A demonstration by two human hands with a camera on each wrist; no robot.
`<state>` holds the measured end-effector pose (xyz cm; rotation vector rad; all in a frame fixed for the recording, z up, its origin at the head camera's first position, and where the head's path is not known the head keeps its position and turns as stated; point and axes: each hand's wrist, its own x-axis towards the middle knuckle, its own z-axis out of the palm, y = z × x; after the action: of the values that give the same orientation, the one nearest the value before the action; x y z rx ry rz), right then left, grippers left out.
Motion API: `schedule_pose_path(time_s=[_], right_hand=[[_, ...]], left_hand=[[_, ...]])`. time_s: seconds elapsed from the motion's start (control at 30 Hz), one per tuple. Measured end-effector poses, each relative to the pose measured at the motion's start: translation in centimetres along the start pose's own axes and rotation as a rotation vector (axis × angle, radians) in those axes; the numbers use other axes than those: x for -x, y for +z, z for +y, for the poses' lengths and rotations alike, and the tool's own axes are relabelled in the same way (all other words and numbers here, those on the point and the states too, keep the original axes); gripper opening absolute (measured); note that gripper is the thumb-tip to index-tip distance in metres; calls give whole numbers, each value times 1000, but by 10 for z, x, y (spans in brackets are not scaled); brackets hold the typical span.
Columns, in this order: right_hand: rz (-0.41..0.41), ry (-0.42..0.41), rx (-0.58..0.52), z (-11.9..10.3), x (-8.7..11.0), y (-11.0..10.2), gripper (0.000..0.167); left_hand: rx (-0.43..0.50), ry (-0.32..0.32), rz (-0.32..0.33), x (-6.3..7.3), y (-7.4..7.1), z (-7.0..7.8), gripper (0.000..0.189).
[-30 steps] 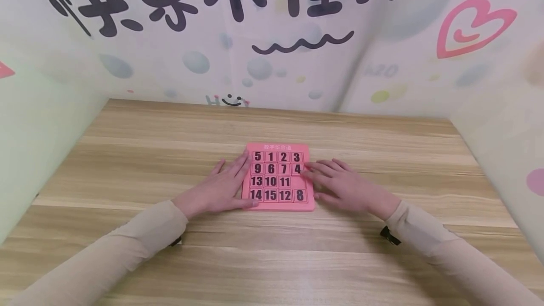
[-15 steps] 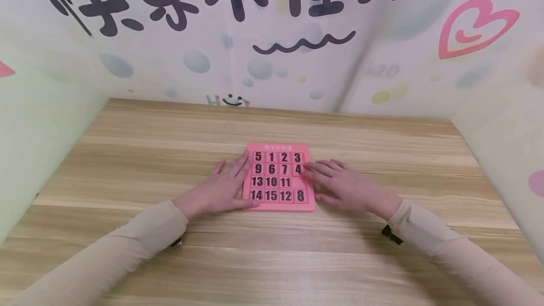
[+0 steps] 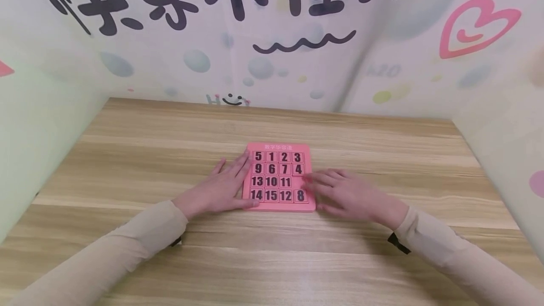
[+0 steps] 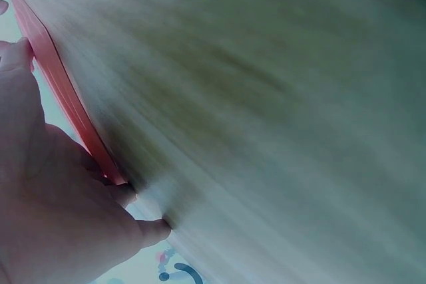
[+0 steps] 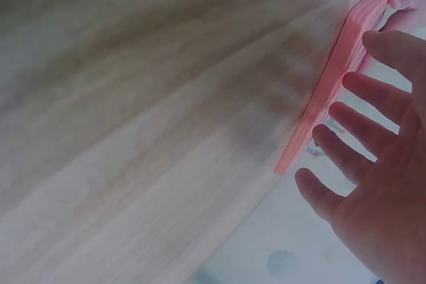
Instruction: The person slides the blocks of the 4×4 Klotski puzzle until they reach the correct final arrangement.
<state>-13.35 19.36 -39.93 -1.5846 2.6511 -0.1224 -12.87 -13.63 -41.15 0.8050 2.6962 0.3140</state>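
Observation:
A pink number slide puzzle (image 3: 270, 182) lies flat on the table, its numbered tiles facing up. Tile 4 (image 3: 298, 169) is on the right side, with a vacant slot below it and tile 8 (image 3: 300, 196) under that slot. My left hand (image 3: 216, 188) rests along the puzzle's left edge, fingers extended and thumb at the lower left corner. Over the right edge, the fingertips of my right hand (image 3: 350, 195) reach toward the vacant slot. In the right wrist view those fingers are spread beside the pink frame (image 5: 333, 78); whether they touch it I cannot tell.
Wood-grain table (image 3: 170, 126) surrounds the puzzle. A white printed backdrop (image 3: 148, 70) with dark lettering rises behind it, and pale walls stand at both sides. A black strap (image 3: 398, 243) shows under the right wrist.
My right hand has shifted toward the table's near side, from tile 4 down to the vacant slot, uncovering tile 4. My left hand stays in place, and the tiles keep their arrangement.

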Motion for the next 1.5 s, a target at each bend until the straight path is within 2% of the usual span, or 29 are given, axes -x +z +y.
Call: schedule_pose_path(time_s=[0.3,0.8,1.5], right_hand=[[4,-36,-23,-8,5,1,55],[103,-117,-54,-14,15,7,43],[112,-57,-88,-12,14,11,45]], left_hand=[[-4,0,2,1,1,0,105],[-10,3,2,1,0,0,105],[-10,0,2,1,0,1,105]])
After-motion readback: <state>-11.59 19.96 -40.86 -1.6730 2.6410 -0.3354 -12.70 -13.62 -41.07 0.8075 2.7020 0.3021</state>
